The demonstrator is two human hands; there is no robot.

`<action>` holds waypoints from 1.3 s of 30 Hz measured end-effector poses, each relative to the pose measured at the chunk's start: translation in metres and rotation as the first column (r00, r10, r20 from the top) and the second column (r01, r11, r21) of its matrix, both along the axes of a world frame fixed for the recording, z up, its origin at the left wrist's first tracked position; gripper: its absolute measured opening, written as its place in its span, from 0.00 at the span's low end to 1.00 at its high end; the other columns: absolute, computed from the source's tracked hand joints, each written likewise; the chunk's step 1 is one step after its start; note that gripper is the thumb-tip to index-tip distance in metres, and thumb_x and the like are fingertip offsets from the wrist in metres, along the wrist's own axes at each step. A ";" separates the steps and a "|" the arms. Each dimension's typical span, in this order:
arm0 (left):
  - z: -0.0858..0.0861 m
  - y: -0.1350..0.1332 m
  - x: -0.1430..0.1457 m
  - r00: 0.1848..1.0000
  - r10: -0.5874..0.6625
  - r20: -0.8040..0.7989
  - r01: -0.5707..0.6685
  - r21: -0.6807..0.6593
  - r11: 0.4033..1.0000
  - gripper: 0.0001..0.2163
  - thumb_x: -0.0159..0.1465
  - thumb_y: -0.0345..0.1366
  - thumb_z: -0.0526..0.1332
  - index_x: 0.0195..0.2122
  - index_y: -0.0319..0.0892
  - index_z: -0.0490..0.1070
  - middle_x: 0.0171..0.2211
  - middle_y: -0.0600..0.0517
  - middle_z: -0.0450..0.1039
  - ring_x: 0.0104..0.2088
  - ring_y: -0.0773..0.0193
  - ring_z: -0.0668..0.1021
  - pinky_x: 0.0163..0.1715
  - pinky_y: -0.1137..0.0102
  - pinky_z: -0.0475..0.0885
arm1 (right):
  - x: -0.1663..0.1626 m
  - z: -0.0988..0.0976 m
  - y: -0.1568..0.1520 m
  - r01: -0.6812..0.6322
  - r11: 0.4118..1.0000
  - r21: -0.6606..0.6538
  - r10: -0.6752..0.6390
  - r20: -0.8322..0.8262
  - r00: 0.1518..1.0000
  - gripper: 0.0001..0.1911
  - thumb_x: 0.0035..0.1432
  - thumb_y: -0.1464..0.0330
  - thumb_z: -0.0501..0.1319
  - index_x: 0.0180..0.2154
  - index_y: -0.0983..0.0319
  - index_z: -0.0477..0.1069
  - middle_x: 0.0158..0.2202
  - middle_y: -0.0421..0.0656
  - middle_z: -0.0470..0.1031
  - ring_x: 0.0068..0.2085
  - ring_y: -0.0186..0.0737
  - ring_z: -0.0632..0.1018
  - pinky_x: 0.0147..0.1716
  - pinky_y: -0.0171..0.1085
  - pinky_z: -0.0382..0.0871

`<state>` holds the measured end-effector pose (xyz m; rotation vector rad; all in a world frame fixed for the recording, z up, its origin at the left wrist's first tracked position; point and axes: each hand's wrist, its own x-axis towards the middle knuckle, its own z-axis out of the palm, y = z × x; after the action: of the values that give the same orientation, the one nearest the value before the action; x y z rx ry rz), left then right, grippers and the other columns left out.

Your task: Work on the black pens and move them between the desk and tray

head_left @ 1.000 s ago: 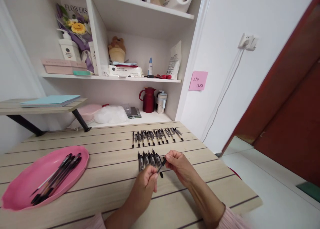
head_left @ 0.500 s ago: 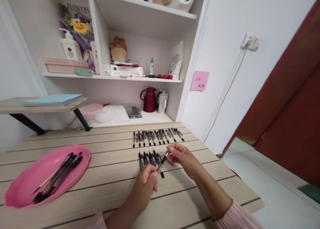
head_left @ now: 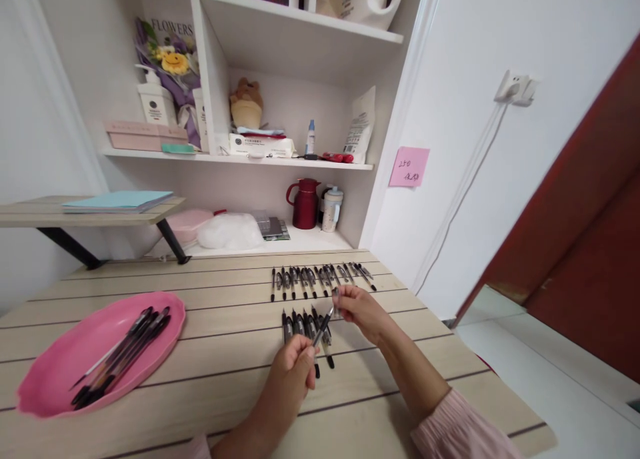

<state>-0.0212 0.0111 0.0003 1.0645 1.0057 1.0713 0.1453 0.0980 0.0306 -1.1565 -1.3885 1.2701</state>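
Observation:
My left hand (head_left: 295,369) pinches the lower end of a black pen (head_left: 323,327), which slants up to the right. My right hand (head_left: 357,307) is closed at the pen's upper tip, gripping a small clear piece, apparently its cap (head_left: 335,299). Both hands hover over the near row of several black pens (head_left: 305,325) lying on the wooden table (head_left: 225,372). A longer far row of pens (head_left: 320,277) lies beyond. A pink oval tray (head_left: 60,359) at the left holds several more pens (head_left: 125,349).
Behind the table stand white shelves (head_left: 295,239) with a red jug (head_left: 305,204), a white cup (head_left: 331,207), bottles and boxes. A small raised shelf (head_left: 90,213) with a blue folder is at the left. A pink note (head_left: 409,166) hangs on the wall.
My right hand has drawn up and away from my left, and the clear cap now sits at the pen's tip. The camera view shifted slightly left and down.

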 end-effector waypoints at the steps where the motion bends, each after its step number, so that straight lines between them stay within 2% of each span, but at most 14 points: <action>1: 0.001 0.000 0.000 1.000 0.008 0.000 -0.008 -0.001 1.000 0.09 0.55 0.43 0.54 0.26 0.42 0.60 0.09 0.63 0.57 0.09 0.78 0.47 0.12 0.78 0.41 | -0.003 0.004 0.000 -0.031 0.999 -0.024 0.026 -0.185 0.982 0.11 0.42 0.63 0.64 0.24 0.61 0.64 0.18 0.34 0.66 0.18 0.28 0.63 0.19 0.30 0.52; 2: 0.001 0.001 0.000 1.000 0.019 0.000 -0.019 0.001 1.000 0.09 0.55 0.42 0.54 0.26 0.42 0.60 0.09 0.63 0.57 0.09 0.78 0.47 0.12 0.78 0.41 | -0.005 0.007 0.000 -0.053 0.998 -0.032 0.040 -0.326 0.944 0.13 0.41 0.63 0.65 0.25 0.61 0.64 0.20 0.35 0.67 0.18 0.27 0.63 0.19 0.30 0.53; 4: 0.001 0.001 -0.002 0.999 0.033 -0.006 -0.033 0.004 0.999 0.09 0.56 0.42 0.54 0.27 0.42 0.60 0.09 0.63 0.57 0.10 0.78 0.48 0.12 0.78 0.41 | -0.010 0.010 -0.002 -0.082 0.996 -0.032 0.056 -0.484 0.873 0.14 0.40 0.64 0.67 0.27 0.61 0.65 0.23 0.35 0.68 0.19 0.25 0.64 0.19 0.29 0.55; 7: -0.001 0.002 -0.003 0.999 0.040 -0.027 -0.040 0.016 0.999 0.08 0.57 0.41 0.52 0.28 0.42 0.60 0.10 0.62 0.57 0.11 0.77 0.50 0.12 0.78 0.43 | -0.013 0.007 -0.004 -0.098 0.995 -0.027 0.067 -0.549 0.833 0.13 0.41 0.66 0.68 0.30 0.62 0.68 0.24 0.36 0.69 0.20 0.25 0.65 0.19 0.28 0.57; 10: 0.001 0.001 -0.004 0.998 0.037 -0.044 -0.036 0.016 0.999 0.06 0.57 0.39 0.51 0.27 0.42 0.60 0.10 0.63 0.56 0.11 0.77 0.50 0.13 0.79 0.44 | -0.011 0.004 -0.004 -0.057 0.998 -0.012 0.040 -0.574 0.818 0.13 0.42 0.65 0.67 0.31 0.62 0.69 0.23 0.36 0.68 0.20 0.25 0.66 0.19 0.28 0.58; 13: 0.005 -0.001 -0.003 0.997 0.030 -0.069 -0.029 0.013 0.999 0.06 0.57 0.38 0.51 0.27 0.42 0.59 0.10 0.63 0.56 0.11 0.77 0.50 0.13 0.78 0.44 | -0.009 0.005 -0.005 -0.058 0.998 0.000 0.048 -0.571 0.820 0.12 0.42 0.65 0.67 0.31 0.62 0.70 0.23 0.36 0.68 0.20 0.25 0.66 0.19 0.27 0.58; 16: 0.006 -0.001 -0.003 0.996 0.024 -0.089 -0.022 0.016 1.000 0.06 0.58 0.38 0.51 0.27 0.42 0.59 0.10 0.63 0.56 0.10 0.77 0.50 0.13 0.78 0.44 | -0.011 0.005 -0.011 -0.143 0.990 -0.008 0.120 -0.499 0.858 0.11 0.43 0.66 0.67 0.30 0.63 0.70 0.22 0.36 0.68 0.20 0.24 0.67 0.19 0.27 0.58; 20: 0.002 0.000 -0.003 0.994 0.042 -0.105 -0.038 0.034 0.999 0.06 0.58 0.38 0.51 0.27 0.42 0.60 0.11 0.63 0.57 0.11 0.77 0.50 0.13 0.78 0.45 | -0.019 0.003 -0.019 -0.218 0.976 -0.032 0.185 -0.413 0.892 0.12 0.42 0.66 0.67 0.29 0.64 0.69 0.22 0.36 0.68 0.19 0.25 0.68 0.18 0.26 0.58; 24: -0.002 0.001 -0.004 0.989 0.084 -0.121 -0.075 0.074 0.994 0.07 0.58 0.39 0.51 0.27 0.42 0.61 0.11 0.62 0.58 0.12 0.76 0.52 0.14 0.78 0.47 | -0.026 -0.002 -0.024 -0.260 0.966 -0.020 0.231 -0.392 0.890 0.12 0.43 0.66 0.67 0.29 0.64 0.68 0.20 0.35 0.67 0.19 0.26 0.69 0.17 0.26 0.59; 35: 0.003 0.001 -0.005 0.957 0.145 -0.250 -0.097 0.194 0.976 0.06 0.58 0.36 0.51 0.26 0.42 0.61 0.13 0.61 0.59 0.14 0.73 0.57 0.17 0.76 0.52 | -0.035 0.000 -0.032 -0.226 0.974 -0.025 0.197 -0.402 0.894 0.13 0.43 0.64 0.66 0.30 0.64 0.68 0.17 0.34 0.66 0.18 0.25 0.67 0.17 0.25 0.58; 37: 0.008 0.004 -0.007 0.937 0.160 -0.311 -0.086 0.240 0.967 0.07 0.58 0.37 0.51 0.26 0.42 0.62 0.14 0.60 0.61 0.15 0.72 0.59 0.18 0.76 0.55 | -0.034 0.000 -0.031 -0.219 0.976 -0.018 0.193 -0.406 0.893 0.15 0.44 0.61 0.65 0.32 0.63 0.68 0.19 0.36 0.68 0.19 0.26 0.68 0.17 0.26 0.58; 39: 0.018 0.007 -0.013 0.888 0.225 -0.402 -0.082 0.342 0.936 0.07 0.58 0.38 0.51 0.26 0.42 0.64 0.18 0.57 0.65 0.18 0.70 0.64 0.21 0.75 0.58 | -0.030 -0.001 -0.028 -0.191 0.982 -0.006 0.171 -0.420 0.891 0.19 0.46 0.56 0.62 0.36 0.63 0.68 0.26 0.40 0.71 0.21 0.28 0.70 0.17 0.27 0.58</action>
<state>-0.0339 0.0177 0.0186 1.5567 1.3232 1.1778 0.1150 0.0704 0.0296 -0.7337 -1.1645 1.5832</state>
